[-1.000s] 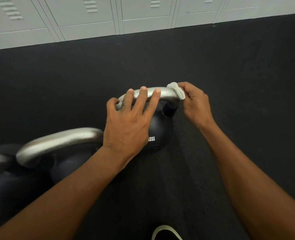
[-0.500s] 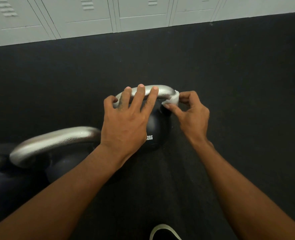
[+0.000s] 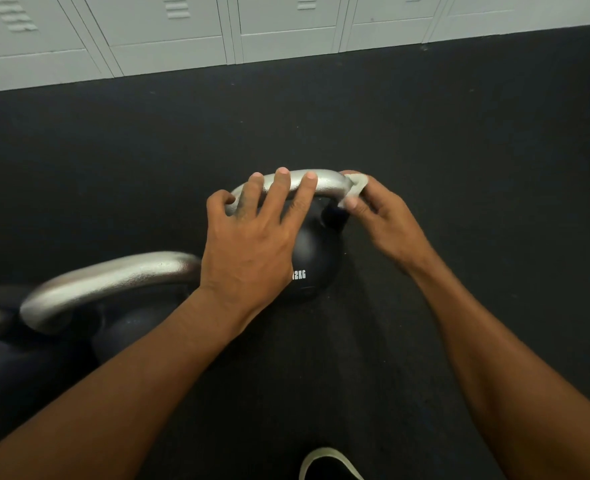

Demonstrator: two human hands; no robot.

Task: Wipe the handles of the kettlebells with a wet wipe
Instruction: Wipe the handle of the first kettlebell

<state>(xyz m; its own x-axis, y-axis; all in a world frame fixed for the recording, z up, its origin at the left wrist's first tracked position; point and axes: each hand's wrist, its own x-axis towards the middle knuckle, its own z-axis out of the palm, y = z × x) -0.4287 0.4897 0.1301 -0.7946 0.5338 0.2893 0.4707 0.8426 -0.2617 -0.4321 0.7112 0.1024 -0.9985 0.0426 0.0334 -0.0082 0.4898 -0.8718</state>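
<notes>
R hand (image 3: 387, 220) w/ wipe (image 3: 355, 188) on kettlebell handle (image 3: 328, 183); L hand (image 3: 252, 244) atop

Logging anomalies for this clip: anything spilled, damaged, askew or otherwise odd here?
Nothing stands out. The kettlebell sits upright on the floor; the left hand rests on its handle while the right hand presses the wipe against the handle's right bend.

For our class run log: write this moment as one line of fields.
left hand: steadying handle | right hand: pressing wipe on handle's right bend | kettlebell: upright on floor | step: wiping
</notes>
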